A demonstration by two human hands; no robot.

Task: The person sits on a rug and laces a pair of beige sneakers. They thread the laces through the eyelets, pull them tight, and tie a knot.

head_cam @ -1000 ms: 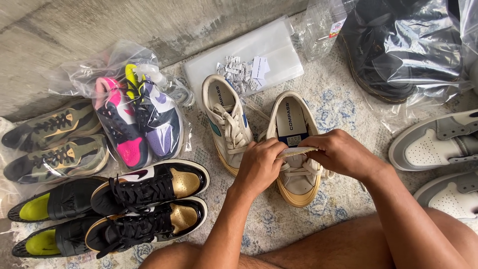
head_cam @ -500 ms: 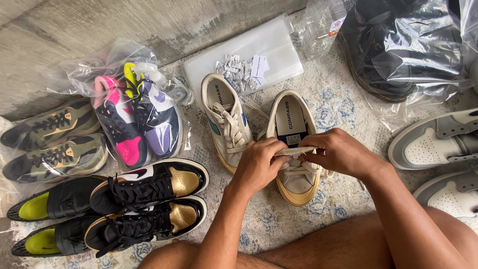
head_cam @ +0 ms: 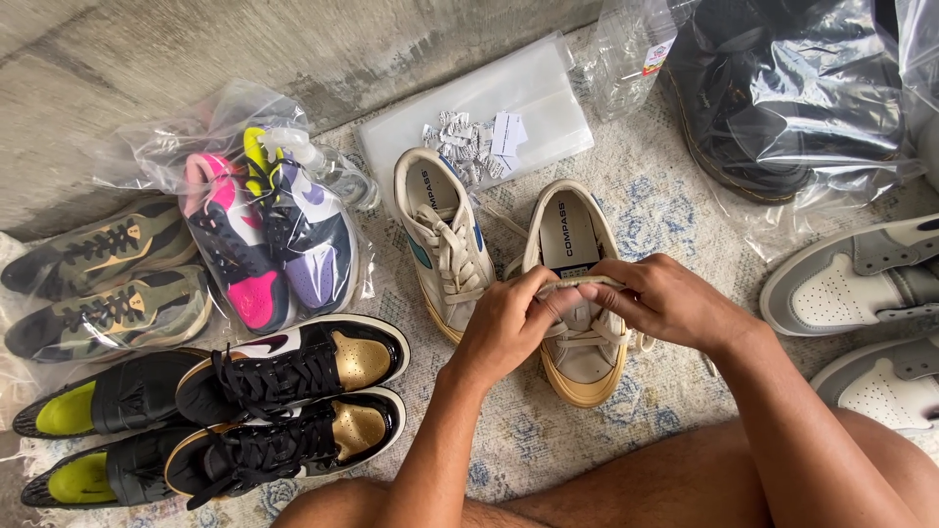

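Head view looks straight down on a cream canvas sneaker (head_cam: 584, 344) with a thick yellowed rubber sole, lying toe toward the person on a pale rug (head_cam: 646, 200) patterned with faded blue flowers. Both hands meet over its laces: the left hand (head_cam: 511, 323) and the right hand (head_cam: 665, 301) are each pinched shut on a flat cream lace (head_cam: 579, 284), pulled level between them across the tongue. Just beside it on the left lies its mate (head_cam: 442, 240), same canvas, with teal side marks and loosely threaded laces. Beyond the pair sits a flat clear plastic pouch (head_cam: 489, 112) with small white paper tags (head_cam: 469, 142) scattered on it. Farther left, a crinkled clear bag (head_cam: 186, 147) holds pink, purple and neon-yellow trainers (head_cam: 269, 244), and another bag holds olive mesh runners (head_cam: 98, 284). Nearer the person, glossy black high-tops (head_cam: 293, 401) with gold toe panels lie side by side, next to black shoes with lime insoles (head_cam: 83, 440). At upper right, black leather boots (head_cam: 763, 98) rest in shiny plastic wrap; grey and white strapped sneakers (head_cam: 861, 284) lie at the right edge. Rough grey concrete floor (head_cam: 196, 49) borders the rug.
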